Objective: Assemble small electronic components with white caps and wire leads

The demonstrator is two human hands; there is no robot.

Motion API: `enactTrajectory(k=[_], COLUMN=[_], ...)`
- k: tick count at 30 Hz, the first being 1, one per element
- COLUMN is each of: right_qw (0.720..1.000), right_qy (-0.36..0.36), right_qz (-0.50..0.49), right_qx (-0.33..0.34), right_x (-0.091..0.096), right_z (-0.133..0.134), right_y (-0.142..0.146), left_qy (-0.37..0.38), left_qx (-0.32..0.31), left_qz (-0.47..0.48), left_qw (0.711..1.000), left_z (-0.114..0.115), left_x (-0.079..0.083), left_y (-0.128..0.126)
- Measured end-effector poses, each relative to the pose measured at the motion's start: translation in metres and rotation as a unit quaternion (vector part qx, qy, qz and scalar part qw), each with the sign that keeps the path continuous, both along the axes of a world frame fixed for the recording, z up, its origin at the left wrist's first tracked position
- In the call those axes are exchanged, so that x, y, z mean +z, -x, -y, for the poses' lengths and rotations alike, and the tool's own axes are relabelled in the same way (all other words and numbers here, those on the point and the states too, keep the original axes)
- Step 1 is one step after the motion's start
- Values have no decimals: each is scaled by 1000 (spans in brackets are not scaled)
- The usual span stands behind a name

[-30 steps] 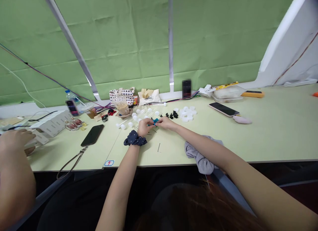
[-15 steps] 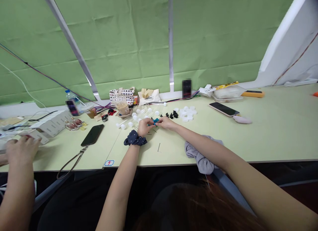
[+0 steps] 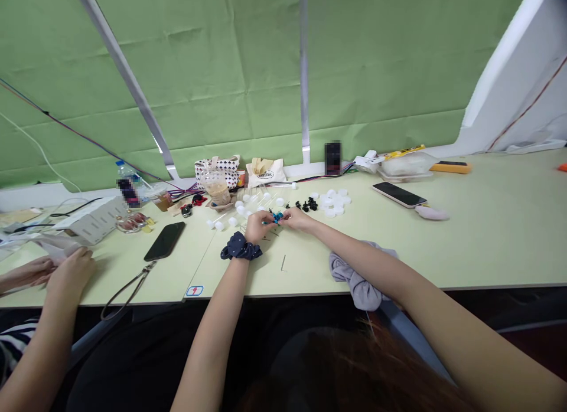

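My left hand (image 3: 258, 225), with a dark dotted scrunchie (image 3: 240, 247) on the wrist, is closed on a small shiny blue metallic part (image 3: 277, 217). From the other side my right hand (image 3: 296, 219) pinches the same part between its fingertips. The fingers cover much of the part, so its exact kind cannot be made out. Under and beside my hands lie a few thin dark pieces. An L-shaped hex key (image 3: 283, 263) rests on the table nearer to me. Just beyond my right hand are several small black parts (image 3: 312, 203) and white round caps (image 3: 335, 202).
Clear tubes with white caps (image 3: 220, 225) lie behind my left hand, near a drink cup (image 3: 218, 190). Phones (image 3: 165, 241) lie on both sides. A grey cloth (image 3: 364, 279) hangs over the front edge under my right forearm. At far left another person's hands (image 3: 71, 270) hold white material.
The blue part has turned slightly between my fingers; my hands stay in place. The other person's hands have shifted right and nearer, now holding white material near the boxes.
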State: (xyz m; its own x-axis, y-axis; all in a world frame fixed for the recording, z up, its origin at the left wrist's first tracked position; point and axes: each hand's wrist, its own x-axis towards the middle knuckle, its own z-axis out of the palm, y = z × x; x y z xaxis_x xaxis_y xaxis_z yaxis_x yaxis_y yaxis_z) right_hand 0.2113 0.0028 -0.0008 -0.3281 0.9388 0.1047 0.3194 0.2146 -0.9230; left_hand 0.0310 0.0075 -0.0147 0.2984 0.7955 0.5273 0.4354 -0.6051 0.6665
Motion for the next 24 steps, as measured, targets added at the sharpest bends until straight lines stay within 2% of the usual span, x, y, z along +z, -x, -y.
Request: enactTrajectory(k=[16,24], right_qw=[1000,997], right_qy=[14,-26], right_qz=[-4,63], right_qx=[-1,-21], right_x=[-3,-9], right_z=[-4,-10], right_y=[0,-2], left_qy=[3,22], left_qx=[-9,3], left_qz=[0,-10], left_qw=[1000,1000], left_z=[1,-1], left_x=[0,-3], left_y=[-1,-1])
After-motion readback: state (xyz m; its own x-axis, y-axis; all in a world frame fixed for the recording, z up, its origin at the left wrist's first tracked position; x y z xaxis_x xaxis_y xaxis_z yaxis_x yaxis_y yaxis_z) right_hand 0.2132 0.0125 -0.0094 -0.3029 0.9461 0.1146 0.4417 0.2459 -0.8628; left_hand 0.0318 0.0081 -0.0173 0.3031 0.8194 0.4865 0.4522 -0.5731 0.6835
